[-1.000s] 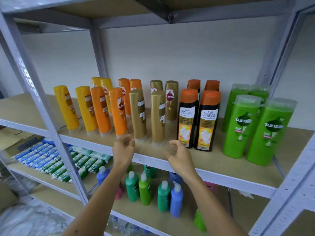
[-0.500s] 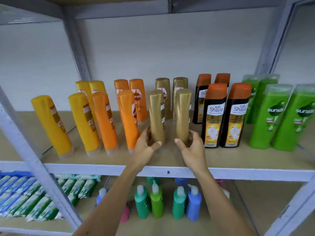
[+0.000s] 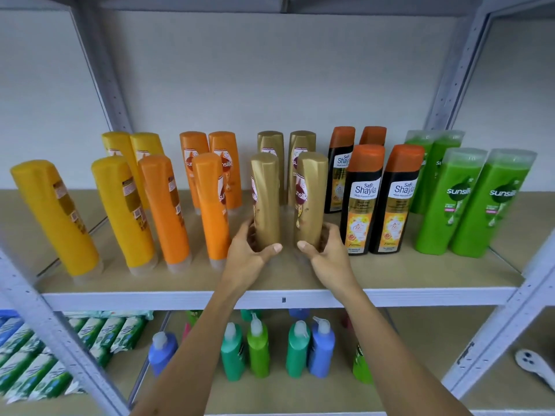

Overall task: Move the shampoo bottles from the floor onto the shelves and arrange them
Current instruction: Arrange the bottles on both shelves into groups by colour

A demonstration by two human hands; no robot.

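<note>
The bases of the two front gold bottles [image 3: 265, 202] are covered by the left hand [image 3: 250, 258] and right hand [image 3: 326, 256]. The rear gold pair [image 3: 301, 145] is largely masked, its labels unreadable. Green packets [image 3: 36, 373] are cut off at the left edge, a white object [image 3: 533, 367] at the right.

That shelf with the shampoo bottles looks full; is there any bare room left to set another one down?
Yes. The shelf has a bare front strip before the black bottles and green bottles, and bare board at both ends. The middle is crowded: the left hand and right hand grip the gold bottles between orange and black ones.
</note>
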